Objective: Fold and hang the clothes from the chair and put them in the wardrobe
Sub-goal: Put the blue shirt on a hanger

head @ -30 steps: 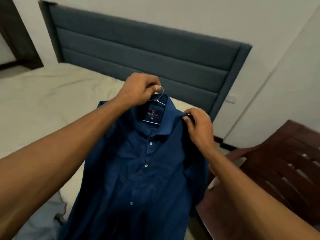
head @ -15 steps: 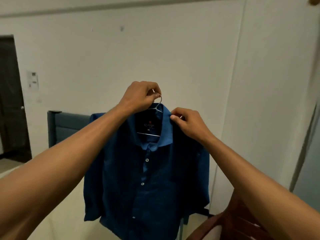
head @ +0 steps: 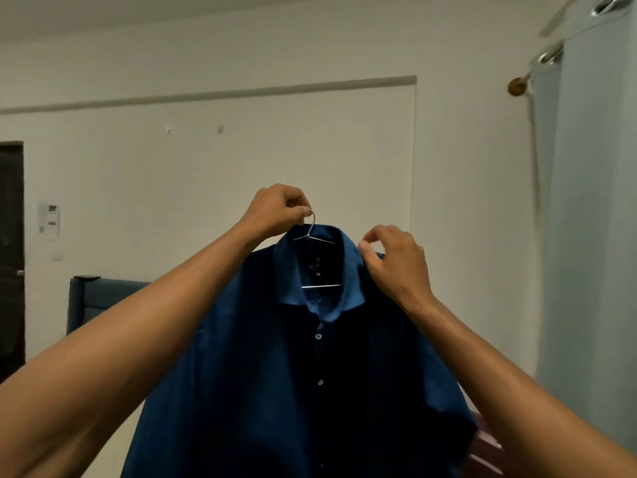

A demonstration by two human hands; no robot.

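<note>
A dark blue button-up shirt [head: 303,374] hangs on a thin metal wire hanger [head: 315,236], held up in front of me at chest height. My left hand [head: 275,212] grips the hanger's hook from above. My right hand [head: 393,260] pinches the shirt's collar at its right shoulder. The shirt's front faces me with its buttons fastened, and its lower hem runs out of the frame. The wardrobe is out of view.
A grey-blue upholstered headboard [head: 93,301] stands at the lower left against the white wall. A dark door [head: 10,257] is at the far left. A pale curtain [head: 589,236] hangs on a rod at the right. A brown wooden chair's edge [head: 486,450] shows at the lower right.
Both hands have lifted the shirt on its hanger higher, and my view has risen from the bed to the wall. My right hand has shifted slightly along the collar.
</note>
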